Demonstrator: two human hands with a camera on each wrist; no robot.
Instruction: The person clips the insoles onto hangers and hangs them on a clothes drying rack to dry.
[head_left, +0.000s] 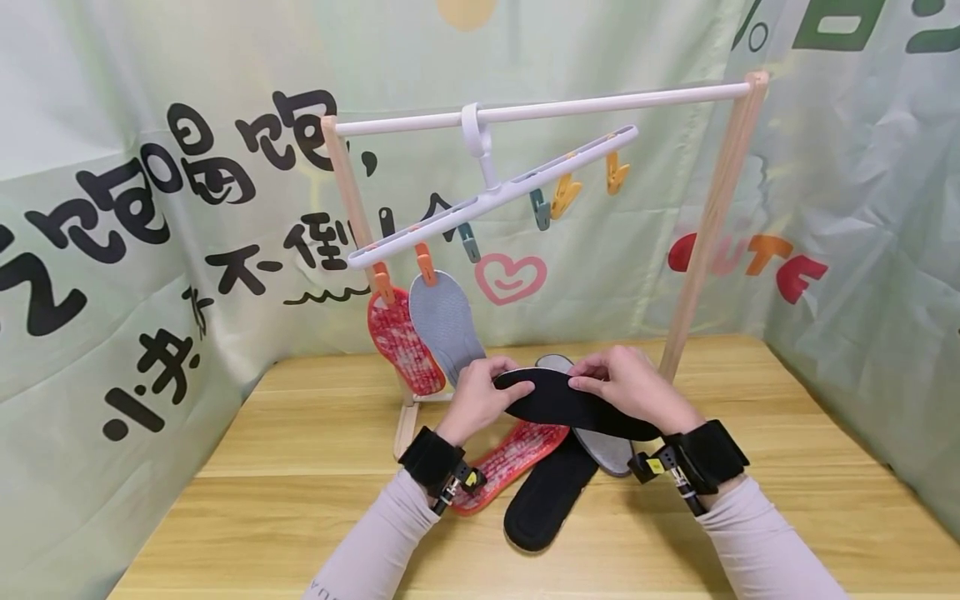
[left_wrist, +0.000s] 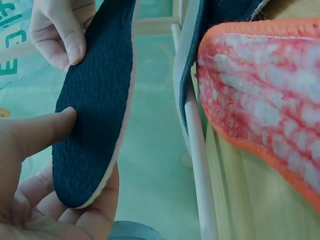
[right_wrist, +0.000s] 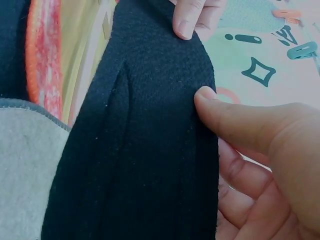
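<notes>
Between my two hands, above the table, is a black insole [head_left: 566, 402] with a pale edge along its rim. My left hand [head_left: 476, 398] pinches one end, thumb on the black face and fingers behind, as the left wrist view shows. Along its upper edge my right hand [head_left: 626, 385] pinches the insole with thumb and fingers. Below them lie a red-and-white insole [head_left: 513, 462] with an orange rim, another black insole [head_left: 551, 500] and a grey insole [head_left: 609, 454], overlapping on the table.
A white hanger [head_left: 491, 198] hangs tilted from a wooden-legged rack's white rod [head_left: 615, 103]. Orange clips [head_left: 425, 263] on its low left side hold a red insole [head_left: 405, 346] and a grey-blue insole [head_left: 447, 321]. Teal clips [head_left: 540, 210] and yellow clips [head_left: 564, 197] hang without insoles.
</notes>
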